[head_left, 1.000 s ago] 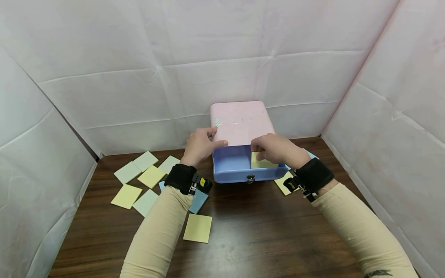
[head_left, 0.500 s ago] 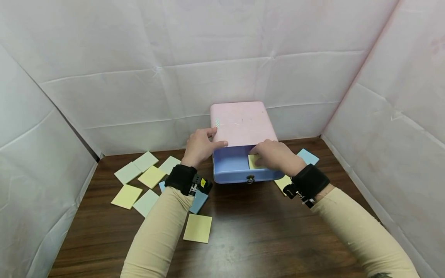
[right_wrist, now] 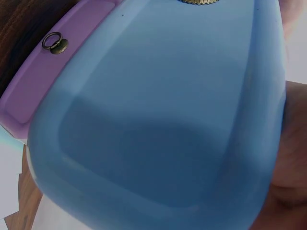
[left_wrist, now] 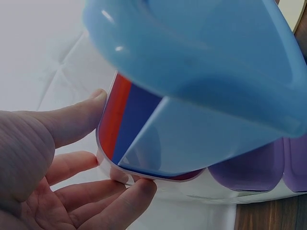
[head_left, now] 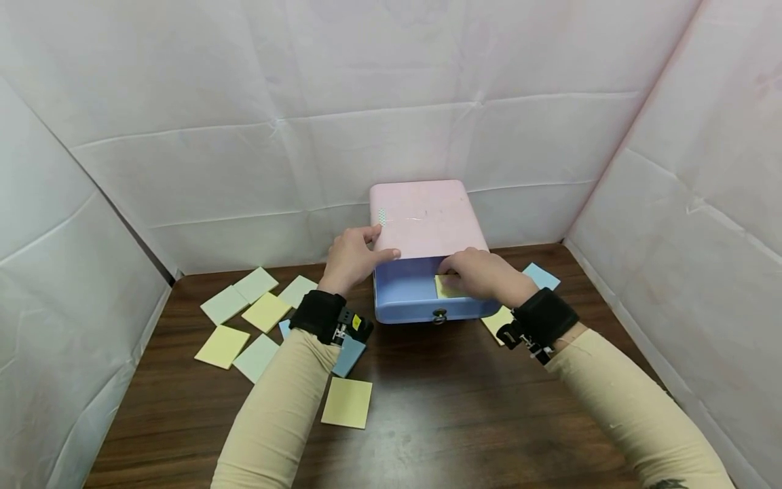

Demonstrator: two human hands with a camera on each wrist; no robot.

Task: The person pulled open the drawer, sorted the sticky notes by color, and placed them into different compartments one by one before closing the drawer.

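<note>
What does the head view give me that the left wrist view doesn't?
Head only: the right hand putting a yellow note into the open blue drawer, and notes scattered on the table. Left wrist only: the left hand's fingers close up, wrapped round the box's corner. Both: the left hand holding the pink box.

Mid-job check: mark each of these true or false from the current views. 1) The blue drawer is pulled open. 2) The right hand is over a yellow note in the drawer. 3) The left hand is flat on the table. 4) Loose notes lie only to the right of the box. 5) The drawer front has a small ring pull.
1) True: the blue drawer stands out from the pink box.
2) True: the right hand is on the yellow note.
3) False: the left hand holds the pink box's corner.
4) False: loose notes lie on the left too.
5) True: ring pull.
</note>
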